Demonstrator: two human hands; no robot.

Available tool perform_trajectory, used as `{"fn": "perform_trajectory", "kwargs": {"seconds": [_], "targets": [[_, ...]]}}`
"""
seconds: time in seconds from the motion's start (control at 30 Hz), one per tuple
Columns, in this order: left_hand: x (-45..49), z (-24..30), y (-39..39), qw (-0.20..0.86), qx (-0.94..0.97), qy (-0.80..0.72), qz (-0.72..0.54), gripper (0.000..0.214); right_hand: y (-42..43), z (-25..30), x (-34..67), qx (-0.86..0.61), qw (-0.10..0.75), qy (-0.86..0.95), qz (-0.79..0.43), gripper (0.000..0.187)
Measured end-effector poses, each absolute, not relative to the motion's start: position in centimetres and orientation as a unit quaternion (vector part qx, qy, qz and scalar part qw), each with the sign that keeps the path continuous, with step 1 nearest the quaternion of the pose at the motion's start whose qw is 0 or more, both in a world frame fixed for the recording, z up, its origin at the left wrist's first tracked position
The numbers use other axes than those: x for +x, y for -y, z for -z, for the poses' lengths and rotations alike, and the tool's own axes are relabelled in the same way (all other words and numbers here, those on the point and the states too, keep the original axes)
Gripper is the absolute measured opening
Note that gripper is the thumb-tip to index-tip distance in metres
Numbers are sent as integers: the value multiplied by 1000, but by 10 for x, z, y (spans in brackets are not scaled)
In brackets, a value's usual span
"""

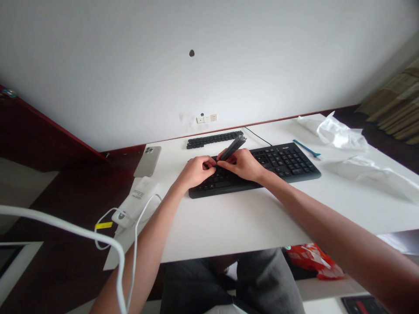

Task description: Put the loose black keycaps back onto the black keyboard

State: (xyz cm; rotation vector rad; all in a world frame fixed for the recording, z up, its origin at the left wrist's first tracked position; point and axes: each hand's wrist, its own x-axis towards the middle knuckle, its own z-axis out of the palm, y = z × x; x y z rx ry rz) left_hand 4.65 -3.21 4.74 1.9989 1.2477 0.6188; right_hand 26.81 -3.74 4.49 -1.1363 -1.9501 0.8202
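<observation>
A black keyboard [281, 163] lies on the white table [229, 218]. Both my hands rest over its left half. My right hand [244, 165] is closed around a dark grey tool [233, 147] that slants up and away from the keys. My left hand [196, 171] has its fingers curled and pinched against the keys, right beside the tool's lower tip; what its fingertips hold is hidden. A row of loose black keycaps [214, 139] lies on the table just behind the keyboard.
A grey phone [148, 161] lies face down at the table's left edge. Nearer me are a white power bank [135, 201] and a white cable [108, 244]. A blue tool [307, 148] and white plastic wrapping [340, 133] lie to the right.
</observation>
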Motion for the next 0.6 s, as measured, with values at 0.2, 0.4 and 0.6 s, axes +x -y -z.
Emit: {"fn": "perform_trajectory", "kwargs": {"seconds": [0.2, 0.4, 0.6], "targets": [[46, -45, 26, 464, 687, -470, -304, 12, 34, -43, 266, -447, 439, 697, -349, 27], [51, -46, 26, 492, 652, -485, -312, 8, 32, -37, 265, -442, 457, 705, -314, 26], [45, -56, 33, 198, 773, -560, -220, 8, 27, -35, 272, -461, 432, 725, -276, 24]]}}
